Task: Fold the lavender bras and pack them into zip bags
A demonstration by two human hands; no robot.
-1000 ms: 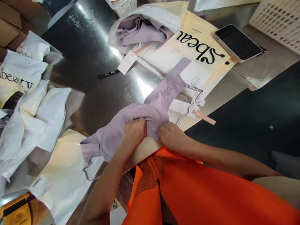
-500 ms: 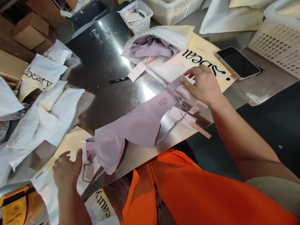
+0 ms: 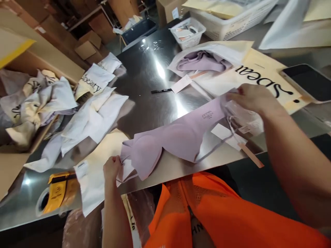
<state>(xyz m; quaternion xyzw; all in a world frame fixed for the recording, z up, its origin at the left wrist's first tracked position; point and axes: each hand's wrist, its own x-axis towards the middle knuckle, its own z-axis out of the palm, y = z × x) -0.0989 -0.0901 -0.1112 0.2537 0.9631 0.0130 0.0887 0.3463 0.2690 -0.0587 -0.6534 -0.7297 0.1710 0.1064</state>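
A lilac bra (image 3: pixel 178 136) lies stretched out over the metal table, its cups toward me. My right hand (image 3: pixel 252 98) pinches the band at its far right end. At the other end my left hand (image 3: pixel 113 167) is closed on the bra's left side, near a strap. White paper tags (image 3: pixel 229 136) and a peach ribbon (image 3: pixel 251 155) hang by cords beside the right end. Behind the bra, another lilac garment (image 3: pixel 204 62) shows in the mouth of a white bag, with a white tag (image 3: pixel 182 83) in front of it.
A black marker (image 3: pixel 161 91) lies at mid-table. A phone (image 3: pixel 309 82) rests on a printed cream bag (image 3: pixel 263 77) at right. White mailing bags (image 3: pixel 90 117) and a carton of bags stand left, near a yellow tape dispenser (image 3: pixel 58 193). White baskets (image 3: pixel 188 32) stand at the back.
My left hand has gone from apart and open to closed on the bra's left side. My right hand still holds the band. The view has swung left, showing the carton of bags.
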